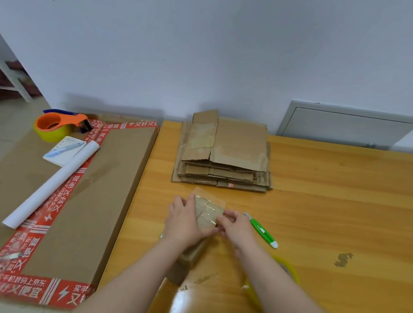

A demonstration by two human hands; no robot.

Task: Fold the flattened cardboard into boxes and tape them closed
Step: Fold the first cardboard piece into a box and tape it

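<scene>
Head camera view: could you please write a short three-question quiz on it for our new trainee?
1. True or false: the green utility knife lies on the wooden table, to the right of the right hand.
2. Where does the orange tape dispenser sit? A, beside the green utility knife; B, on the large taped carton; C, in the right hand.
3. What do the left hand and the right hand hold between them?
Key: 1 true; 2 B; 3 a small cardboard box with clear tape on it.
</scene>
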